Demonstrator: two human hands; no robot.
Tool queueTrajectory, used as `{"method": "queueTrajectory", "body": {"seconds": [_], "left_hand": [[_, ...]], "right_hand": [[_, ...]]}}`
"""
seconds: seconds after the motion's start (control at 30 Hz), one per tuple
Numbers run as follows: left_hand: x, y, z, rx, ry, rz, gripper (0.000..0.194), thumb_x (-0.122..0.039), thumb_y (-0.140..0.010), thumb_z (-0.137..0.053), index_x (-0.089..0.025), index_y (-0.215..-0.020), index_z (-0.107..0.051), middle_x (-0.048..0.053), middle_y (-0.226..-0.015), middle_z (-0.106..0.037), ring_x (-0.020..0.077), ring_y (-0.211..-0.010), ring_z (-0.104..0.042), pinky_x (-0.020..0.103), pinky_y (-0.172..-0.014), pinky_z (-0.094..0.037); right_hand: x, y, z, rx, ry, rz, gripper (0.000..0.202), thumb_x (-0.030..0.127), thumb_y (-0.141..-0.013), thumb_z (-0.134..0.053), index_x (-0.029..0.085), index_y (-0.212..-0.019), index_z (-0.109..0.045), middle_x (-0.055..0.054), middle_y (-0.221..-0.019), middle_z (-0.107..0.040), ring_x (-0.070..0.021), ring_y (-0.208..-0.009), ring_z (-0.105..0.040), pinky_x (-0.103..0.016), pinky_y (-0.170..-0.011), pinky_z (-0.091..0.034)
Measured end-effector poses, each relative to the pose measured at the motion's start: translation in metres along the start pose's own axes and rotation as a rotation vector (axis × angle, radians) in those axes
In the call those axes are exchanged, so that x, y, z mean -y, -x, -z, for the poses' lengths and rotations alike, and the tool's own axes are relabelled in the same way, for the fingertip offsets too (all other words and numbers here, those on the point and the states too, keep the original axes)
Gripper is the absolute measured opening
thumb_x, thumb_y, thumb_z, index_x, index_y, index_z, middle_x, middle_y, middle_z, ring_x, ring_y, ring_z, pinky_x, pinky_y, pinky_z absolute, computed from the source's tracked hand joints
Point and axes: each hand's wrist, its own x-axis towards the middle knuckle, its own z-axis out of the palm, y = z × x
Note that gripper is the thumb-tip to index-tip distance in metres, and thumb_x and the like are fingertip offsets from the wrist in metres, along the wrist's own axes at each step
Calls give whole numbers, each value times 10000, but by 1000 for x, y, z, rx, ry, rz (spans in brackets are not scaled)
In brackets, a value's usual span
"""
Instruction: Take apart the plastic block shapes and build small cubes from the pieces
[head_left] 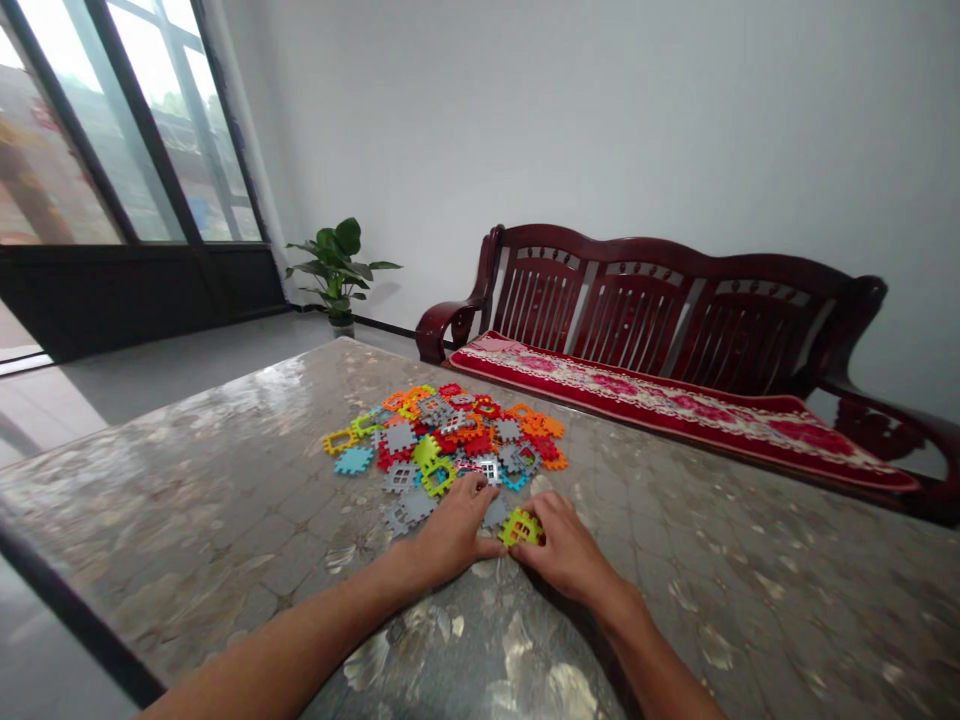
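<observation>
A heap of flat plastic interlocking building pieces (427, 450) with notched edges lies on the table, in red, orange, grey, blue and yellow-green. My right hand (564, 545) grips a yellow-green piece with window openings (519, 528) between thumb and fingers, just in front of the heap. Some orange shows through its openings. At the heap's near edge, my left hand (459, 525) has its thumb apart from its bent fingers, the thumb pointing towards the yellow-green piece. A grey piece (495, 513) lies between the two hands. My left fingertips partly cover the pieces behind them.
The table (247, 470) has a glossy, stone-patterned top. Behind it stands a dark red wooden bench (600, 300) with a red floral cushion (675, 405). A potted plant (339, 265) is by the wall, and glass doors (150, 150) are on the left.
</observation>
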Motion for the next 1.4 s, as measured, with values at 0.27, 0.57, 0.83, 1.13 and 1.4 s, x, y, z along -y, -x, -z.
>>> {"method": "queueTrajectory", "body": {"seconds": [0.27,0.57,0.83,1.13,1.4], "left_hand": [[2,-5,0,64,109,-87,335,-187,-728,-721,-224,-1054,-653,69,-1245,-598,251,-1205,-502,409,-1075,-372],[-5,-16,-16,6,377,98,585,-28,-648,-607,-184,-1210,-558,61,-1155,-624,172,-947,-594,284,-798,-504],[-4,-16,-26,-66,444,51,710,58,-595,-524,-195,-1259,-519,68,-1200,-572,163,-967,-577,279,-783,-513],[-14,-12,-31,-139,626,-121,646,40,-654,-517,-217,-1246,-532,82,-1264,-570,195,-1121,-560,310,-868,-517],[-25,-12,-24,-148,663,60,499,-113,-670,-660,-174,-1161,-593,65,-1129,-672,214,-1035,-609,345,-928,-479]], "right_hand": [[-18,-9,-6,-94,-435,-140,322,270,-745,-581,223,-1054,-657,-2,-917,-713,-200,-832,-633,-293,-771,-463],[-27,-14,-12,-142,-483,-117,342,278,-746,-556,212,-1057,-683,-30,-1034,-724,-222,-963,-651,-349,-903,-475],[-20,-15,-10,-201,-422,-66,203,290,-765,-559,207,-914,-669,-36,-981,-695,-215,-957,-621,-322,-891,-454],[-28,-18,-13,-123,-715,-147,229,302,-664,-683,212,-868,-629,16,-774,-660,-191,-735,-608,-293,-689,-484],[-14,-22,-19,-289,-907,-200,311,375,-637,-764,213,-865,-627,-19,-791,-692,-215,-733,-645,-322,-688,-524]]}}
